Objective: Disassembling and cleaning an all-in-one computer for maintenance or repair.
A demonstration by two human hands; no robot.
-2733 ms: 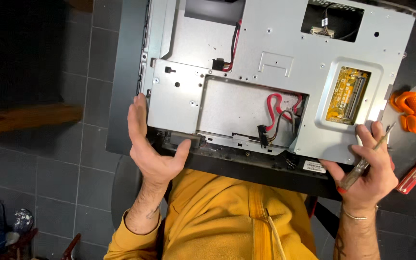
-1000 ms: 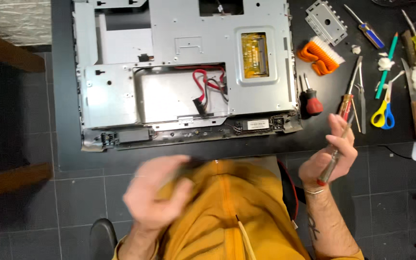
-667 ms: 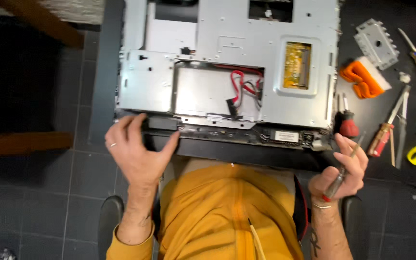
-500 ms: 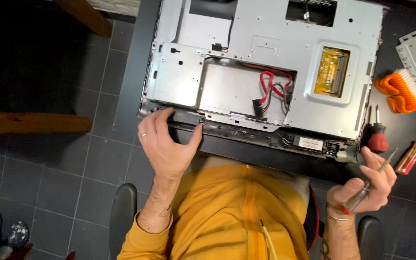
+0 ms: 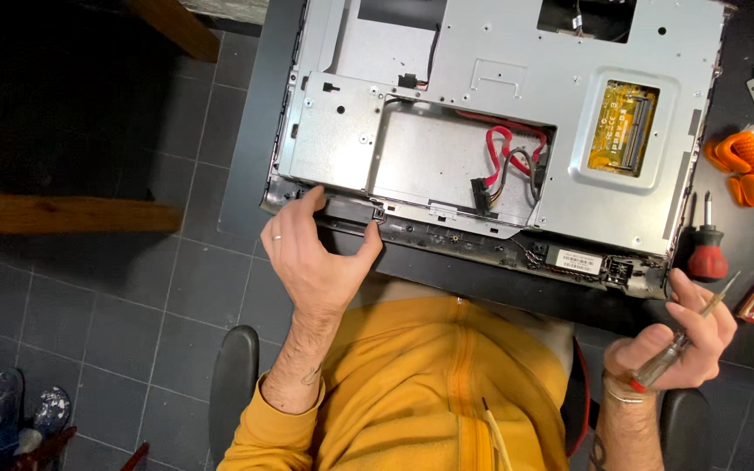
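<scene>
Dark tiled floor — black table, wooden beam

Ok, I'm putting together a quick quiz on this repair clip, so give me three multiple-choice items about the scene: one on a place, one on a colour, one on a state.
1. Where does the left hand rest?
A. On the near black edge of the metal chassis
B. On the orange brush
C. On the wooden bench

2. What colour are the flat looped cables in the chassis's open bay?
A. Blue
B. Red
C. Green

3. What is the state of the right hand?
A. Open and flat on the table
B. Closed around a slim screwdriver
C. Gripping the stubby red-handled screwdriver

Answers:
1. A, the fingers and thumb press on the chassis's lower left edge.
2. B, the cables are red against the grey metal.
3. B, the fingers curl around the slim tool, while the stubby screwdriver stands apart on the black table.
</scene>
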